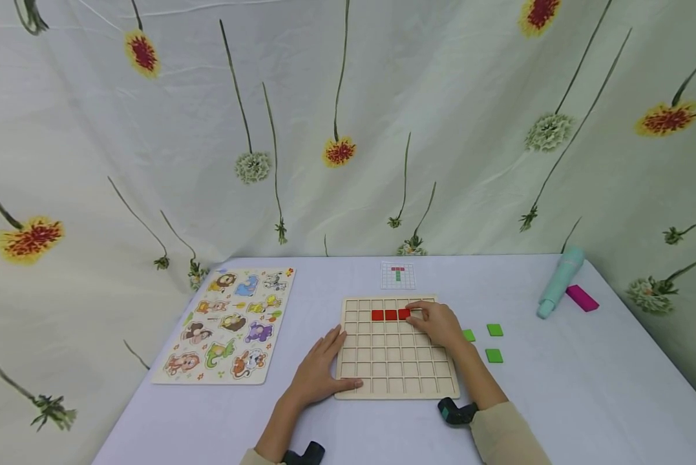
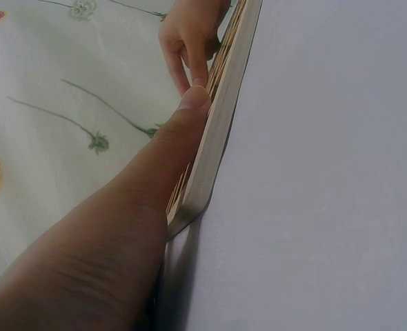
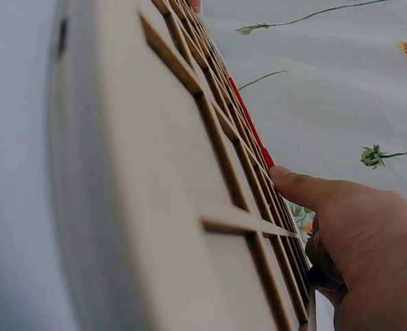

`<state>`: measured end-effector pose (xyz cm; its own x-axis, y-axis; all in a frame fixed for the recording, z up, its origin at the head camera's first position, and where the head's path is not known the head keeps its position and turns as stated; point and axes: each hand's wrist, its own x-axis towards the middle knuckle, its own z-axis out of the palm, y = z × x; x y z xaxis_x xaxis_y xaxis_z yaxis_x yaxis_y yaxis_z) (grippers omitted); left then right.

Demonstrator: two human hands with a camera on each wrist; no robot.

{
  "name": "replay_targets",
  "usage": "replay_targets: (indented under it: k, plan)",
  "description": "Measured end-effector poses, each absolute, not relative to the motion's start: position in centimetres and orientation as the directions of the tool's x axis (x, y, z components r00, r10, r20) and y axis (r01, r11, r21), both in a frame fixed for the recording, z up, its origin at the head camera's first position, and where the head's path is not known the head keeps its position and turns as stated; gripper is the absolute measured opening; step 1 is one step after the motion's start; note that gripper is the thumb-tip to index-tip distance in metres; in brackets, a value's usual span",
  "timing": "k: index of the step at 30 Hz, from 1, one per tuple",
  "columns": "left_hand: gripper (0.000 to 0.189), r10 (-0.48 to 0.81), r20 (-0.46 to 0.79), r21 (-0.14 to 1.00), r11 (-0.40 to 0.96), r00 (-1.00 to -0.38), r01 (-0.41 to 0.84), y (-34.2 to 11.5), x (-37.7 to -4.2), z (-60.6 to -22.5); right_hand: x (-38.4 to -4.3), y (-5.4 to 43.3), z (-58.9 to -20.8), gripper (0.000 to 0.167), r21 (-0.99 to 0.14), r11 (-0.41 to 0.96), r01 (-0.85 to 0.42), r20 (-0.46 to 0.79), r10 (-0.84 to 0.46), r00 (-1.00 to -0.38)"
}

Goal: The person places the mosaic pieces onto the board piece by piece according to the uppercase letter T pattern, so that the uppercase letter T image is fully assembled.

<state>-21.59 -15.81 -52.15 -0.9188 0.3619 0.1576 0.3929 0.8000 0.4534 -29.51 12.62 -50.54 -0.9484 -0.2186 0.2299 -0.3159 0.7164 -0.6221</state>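
A wooden grid board [image 1: 406, 392] lies flat on the table, with a row of red square tiles [image 1: 384, 315] in its upper part. My right hand [image 1: 437, 325] reaches over the board's right side and pinches the rightmost red tile [image 1: 403, 314] between thumb and index finger. In the right wrist view, the thumb [image 3: 293, 181] touches the end of the red row. Along the board's left edge rests my left hand [image 1: 317, 371], fingers extended and thumb on the lower left corner. Green square tiles [image 1: 494, 356] lie right of the board, one partly behind the right wrist.
Behind the board is a small pattern card [image 1: 398, 276] with a red and green T shape. An animal puzzle board [image 1: 222, 329] lies at the left. At the right back are a turquoise cylindrical object [image 1: 560, 283] and a magenta block [image 1: 582, 298].
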Motion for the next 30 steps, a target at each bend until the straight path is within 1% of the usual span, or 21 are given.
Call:
replay_targets:
  k: [7, 18, 26, 30]
  plan:
    - [0.106, 0.362, 0.15, 0.448, 0.805, -0.92, 0.39, -15.8, -21.7, -52.2, -29.2, 13.0, -50.5, 0.036, -0.622, 0.7, -0.35, 0.258, -0.239, -0.936]
    - [0.106, 0.354, 0.138, 0.456, 0.806, -0.925, 0.377, -15.7, -21.6, -52.0, -27.7, 15.8, -50.2, 0.034, -0.605, 0.741, -0.291, 0.214, -0.201, -0.956]
    - [0.107, 0.359, 0.133, 0.449, 0.809, -0.924, 0.379, -15.7, -21.6, -51.9, -26.3, 19.3, -50.3, 0.033, -0.55, 0.765, -0.337, 0.287, -0.206, -0.936]
    - [0.106, 0.358, 0.139, 0.458, 0.803, -0.923, 0.38, -15.7, -21.6, -52.0, -25.5, 21.1, -50.3, 0.032, -0.547, 0.76, -0.352, 0.301, -0.214, -0.929]
